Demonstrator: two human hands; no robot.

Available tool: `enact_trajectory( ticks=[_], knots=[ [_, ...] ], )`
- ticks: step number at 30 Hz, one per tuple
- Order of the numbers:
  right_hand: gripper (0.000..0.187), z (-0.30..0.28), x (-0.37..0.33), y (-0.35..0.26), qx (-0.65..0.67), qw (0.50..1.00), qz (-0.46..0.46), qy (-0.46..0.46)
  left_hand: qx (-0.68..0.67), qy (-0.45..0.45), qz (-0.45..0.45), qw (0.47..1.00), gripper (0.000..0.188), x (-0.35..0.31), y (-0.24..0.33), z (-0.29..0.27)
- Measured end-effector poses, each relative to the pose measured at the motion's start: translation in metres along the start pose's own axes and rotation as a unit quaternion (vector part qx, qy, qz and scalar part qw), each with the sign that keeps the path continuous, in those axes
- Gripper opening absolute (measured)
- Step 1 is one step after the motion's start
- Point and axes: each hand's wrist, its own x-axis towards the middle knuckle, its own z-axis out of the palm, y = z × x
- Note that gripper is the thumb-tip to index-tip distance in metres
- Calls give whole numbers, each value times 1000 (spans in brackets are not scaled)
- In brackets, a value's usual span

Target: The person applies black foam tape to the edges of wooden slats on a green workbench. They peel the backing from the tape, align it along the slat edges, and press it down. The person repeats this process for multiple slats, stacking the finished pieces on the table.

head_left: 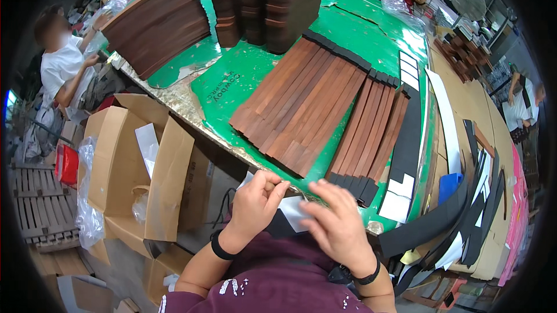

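At the table's near edge, my left hand (pixel 255 201) is closed in a pinch; whatever lies between its thumb and fingertips is too small to make out. My right hand (pixel 341 227) is slightly blurred, its fingers apart and holding nothing visible. Between the two hands a white sheet (pixel 295 213) shows beside a dark piece, just in front of my body. Beyond the hands lies a wide row of brown wooden slats (pixel 301 104) with black far ends. To its right, narrower wooden strips (pixel 364 130) with black ends stand side by side, their near ends close to my right hand.
Tall stacks of curved brown slats (pixel 159 26) stand on the green tabletop (pixel 226 89). A black strip with white patches (pixel 406 156) lies right, near loose black strips (pixel 484 191). Open cardboard boxes (pixel 125 168) sit left. Other people (pixel 67 63) are around the table.
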Motion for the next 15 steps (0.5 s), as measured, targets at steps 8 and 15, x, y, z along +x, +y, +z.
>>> enact_trajectory(
  ticks=[8, 15],
  knots=[
    [43, 50, 12, -6, -33, 999, -32, 6, -60, -18, -83, 995, 16, 0, 2, -20],
    [29, 62, 12, -8, -35, 997, -63, -30, -42, -53, -111, 991, 21, -4, -7, -24]
  ],
)
